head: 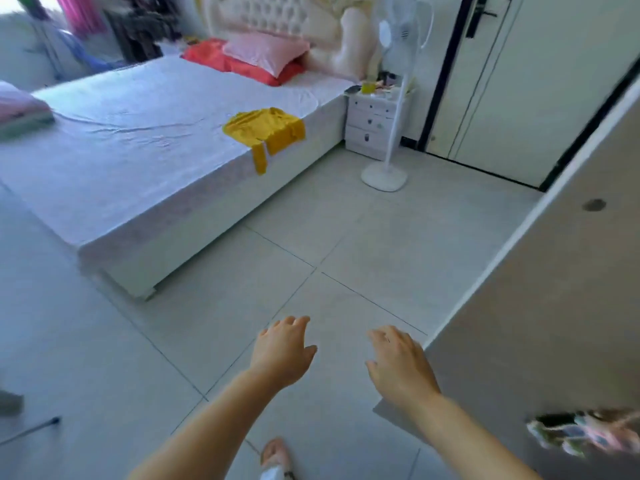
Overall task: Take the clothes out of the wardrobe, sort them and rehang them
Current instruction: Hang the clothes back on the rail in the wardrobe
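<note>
A yellow garment [265, 131] lies crumpled on the near edge of the white bed [121, 161], one strip hanging over the side. My left hand [284, 351] and my right hand [401, 362] are both stretched out over the tiled floor, fingers relaxed, holding nothing. The open wardrobe door [540, 306] stands just right of my right hand. A patterned piece of clothing [585, 433] shows blurred at the lower right edge. Folded clothes [20, 112] sit on the bed's far left.
A white standing fan [391, 109] and a white bedside cabinet [372, 123] stand beyond the bed. Red and pink pillows [256, 57] lie at the headboard. A white door with a black frame [519, 81] is at the right. Hanging clothes [138, 26] show at the far back.
</note>
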The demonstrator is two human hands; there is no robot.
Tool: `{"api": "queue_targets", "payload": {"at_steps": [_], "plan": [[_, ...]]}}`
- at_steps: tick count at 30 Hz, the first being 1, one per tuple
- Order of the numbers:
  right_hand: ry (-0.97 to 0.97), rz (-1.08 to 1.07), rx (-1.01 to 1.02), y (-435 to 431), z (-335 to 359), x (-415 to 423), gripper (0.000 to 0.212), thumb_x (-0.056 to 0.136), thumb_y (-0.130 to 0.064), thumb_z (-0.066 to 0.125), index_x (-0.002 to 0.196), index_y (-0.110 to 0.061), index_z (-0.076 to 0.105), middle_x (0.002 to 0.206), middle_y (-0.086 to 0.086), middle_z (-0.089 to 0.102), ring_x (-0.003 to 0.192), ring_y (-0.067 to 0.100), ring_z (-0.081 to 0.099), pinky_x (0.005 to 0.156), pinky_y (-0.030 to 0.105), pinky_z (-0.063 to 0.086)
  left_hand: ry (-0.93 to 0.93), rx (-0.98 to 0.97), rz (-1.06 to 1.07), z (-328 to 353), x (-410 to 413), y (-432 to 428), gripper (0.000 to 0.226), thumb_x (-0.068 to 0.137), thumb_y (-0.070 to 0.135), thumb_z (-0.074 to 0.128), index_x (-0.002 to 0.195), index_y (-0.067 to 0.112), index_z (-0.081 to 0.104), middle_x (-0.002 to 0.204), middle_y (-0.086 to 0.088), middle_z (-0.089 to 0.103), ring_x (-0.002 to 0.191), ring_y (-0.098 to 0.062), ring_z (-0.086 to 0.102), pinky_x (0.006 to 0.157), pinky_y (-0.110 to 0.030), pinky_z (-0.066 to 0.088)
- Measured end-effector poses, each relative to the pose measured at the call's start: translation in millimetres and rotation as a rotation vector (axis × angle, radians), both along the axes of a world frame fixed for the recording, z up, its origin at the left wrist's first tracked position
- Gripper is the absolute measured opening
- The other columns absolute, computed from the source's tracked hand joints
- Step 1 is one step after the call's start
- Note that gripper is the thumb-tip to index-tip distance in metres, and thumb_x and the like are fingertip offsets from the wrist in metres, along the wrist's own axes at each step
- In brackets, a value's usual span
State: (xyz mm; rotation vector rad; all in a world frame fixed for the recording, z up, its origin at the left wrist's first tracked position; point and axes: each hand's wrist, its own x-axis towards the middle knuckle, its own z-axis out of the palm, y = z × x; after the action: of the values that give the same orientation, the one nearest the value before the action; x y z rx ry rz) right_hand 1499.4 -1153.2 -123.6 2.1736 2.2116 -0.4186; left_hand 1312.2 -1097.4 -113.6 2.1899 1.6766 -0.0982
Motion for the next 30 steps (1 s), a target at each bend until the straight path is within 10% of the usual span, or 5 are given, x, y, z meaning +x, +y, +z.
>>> {"api": "queue_targets", "payload": {"at_steps": [12,30], "plan": [[-0.033,0.154,0.064,252.8,17.9,-100.5,0.045,0.094,-0.031,0.040,0.138,-0.022,0.032,0.133,-0.001,0.040,0.117,0.020,0.042,0.096,0.028,0.035,-0.023,0.043,0.198,14.6,-130.1,207.1,0.057,0.093,0.042,0.045,0.143,0.024,0.026,0.143,0.000,0.038,0.129,-0.022,0.036,0.103,-0.035,0.029],[0.007,0.278,0.068,634.8,16.7,-82.0,0.048,0.095,-0.034,0.041,0.140,-0.023,0.029,0.133,-0.004,0.039,0.120,0.017,0.039,0.097,0.028,0.031,0.014,0.028,0.299,20.7,-102.0,560.2,0.056,0.093,0.043,0.044,0.142,0.023,0.026,0.141,0.000,0.038,0.128,-0.022,0.037,0.101,-0.034,0.030]]}}
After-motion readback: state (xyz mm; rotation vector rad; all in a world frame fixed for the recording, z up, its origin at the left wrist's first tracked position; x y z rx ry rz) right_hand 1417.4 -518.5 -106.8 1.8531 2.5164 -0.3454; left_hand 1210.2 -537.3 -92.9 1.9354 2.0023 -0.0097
